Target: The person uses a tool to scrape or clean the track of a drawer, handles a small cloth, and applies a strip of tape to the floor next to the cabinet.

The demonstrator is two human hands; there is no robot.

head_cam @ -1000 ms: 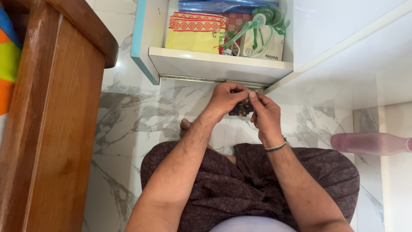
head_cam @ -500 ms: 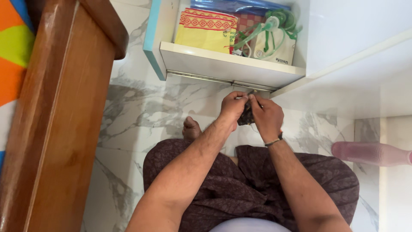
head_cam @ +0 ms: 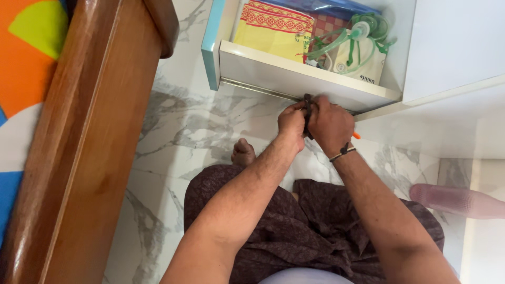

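Hands Pinching a Dark Object Below an Open Drawer

Wood fills the left of the head view: a brown wooden furniture edge [head_cam: 89, 142] runs diagonally, with an orange, yellow and blue mat [head_cam: 26, 58] beyond it at the far left border. The marble floor [head_cam: 173, 126] spreads between the wood and the person's lap, and a bare foot [head_cam: 243, 153] shows at the hem of the dark patterned garment [head_cam: 315, 231].

Near centre, the left hand [head_cam: 291, 120] and the right hand [head_cam: 330, 125] meet just under the front edge of the open white drawer [head_cam: 294, 73]. Both hands are closed, fingers curled, pinching a small dark object [head_cam: 307, 113] between them; it stands upright in the gap, touching both. The right wrist carries a thin bracelet [head_cam: 343, 152], and a small orange tip [head_cam: 357, 135] pokes out beside that hand.

Inside the drawer lie a yellow patterned cloth [head_cam: 273, 29] toward its left side and a green-tubed mask set on a cream pouch [head_cam: 357, 44] toward its right corner. A pink cylindrical thing [head_cam: 457, 200] lies on the floor at the right border.

Handling judgement: the work looks best done with both thumbs braced close, the object kept clear of the drawer's metal rail [head_cam: 258, 88], and force applied evenly.

Hidden: the object's kind and full shape are covered by the fingers; what the orange tip belongs to cannot be told; the drawer's rear is cut off at the top.
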